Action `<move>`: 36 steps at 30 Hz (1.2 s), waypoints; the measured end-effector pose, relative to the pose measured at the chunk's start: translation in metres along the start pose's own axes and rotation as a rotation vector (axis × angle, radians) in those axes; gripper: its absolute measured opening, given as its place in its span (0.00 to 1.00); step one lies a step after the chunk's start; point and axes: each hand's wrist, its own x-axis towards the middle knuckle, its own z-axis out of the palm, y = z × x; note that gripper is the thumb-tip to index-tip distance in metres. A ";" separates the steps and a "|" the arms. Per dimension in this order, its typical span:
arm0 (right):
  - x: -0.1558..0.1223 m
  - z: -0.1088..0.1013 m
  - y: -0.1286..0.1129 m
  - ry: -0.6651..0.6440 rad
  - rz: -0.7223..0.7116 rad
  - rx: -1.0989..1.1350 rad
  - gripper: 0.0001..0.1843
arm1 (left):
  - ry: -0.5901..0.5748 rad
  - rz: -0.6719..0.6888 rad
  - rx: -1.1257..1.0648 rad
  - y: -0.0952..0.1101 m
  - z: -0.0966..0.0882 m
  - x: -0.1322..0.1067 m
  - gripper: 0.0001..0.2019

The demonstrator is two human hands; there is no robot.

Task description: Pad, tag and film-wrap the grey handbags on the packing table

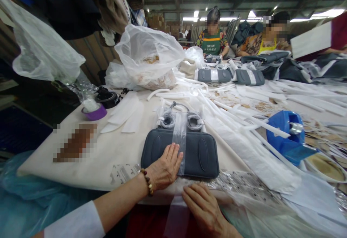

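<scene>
A dark grey padded bag (159,142) lies flat at the front of the table, two oval outlines on its face. A translucent plastic strip (179,126) runs over its middle. My left hand (166,167), wearing a bead bracelet, rests on the bag with fingers stretched out, touching the strip's edge. Behind the bag's back edge sit two coiled grey straps (167,121) in clear wrapping. My right hand (202,209) is at the table's front edge, its curled fingers closed on the translucent strip, which hangs over the edge. Its thumb is hidden.
A blue tape dispenser (284,136) stands at the right among white foam strips (225,129). Clear bags (244,187) lie front right. Purple tape (94,112) and black tape (107,97) sit at left, a filled plastic bag (151,60) behind. Co-workers (213,39) work across the table.
</scene>
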 end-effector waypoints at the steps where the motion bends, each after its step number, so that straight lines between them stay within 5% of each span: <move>1: 0.004 0.002 -0.002 0.018 0.010 0.025 0.20 | 0.004 0.005 0.015 0.000 0.000 0.001 0.24; 5: 0.024 0.010 -0.006 0.107 0.043 0.136 0.17 | -0.024 -0.006 0.024 -0.004 -0.003 0.014 0.23; 11: 0.032 0.008 -0.003 0.054 0.046 0.251 0.18 | -0.077 0.004 0.024 -0.011 -0.009 0.033 0.26; 21: 0.023 -0.004 0.002 0.053 0.044 0.275 0.16 | 0.166 -0.113 -0.070 0.010 0.017 0.016 0.23; 29: 0.043 -0.034 0.005 0.057 0.104 0.341 0.13 | 0.306 -0.188 -0.237 0.011 0.023 0.009 0.16; 36: 0.086 -0.044 0.044 0.195 0.472 0.397 0.10 | 0.150 -0.148 -0.608 -0.005 0.006 0.003 0.23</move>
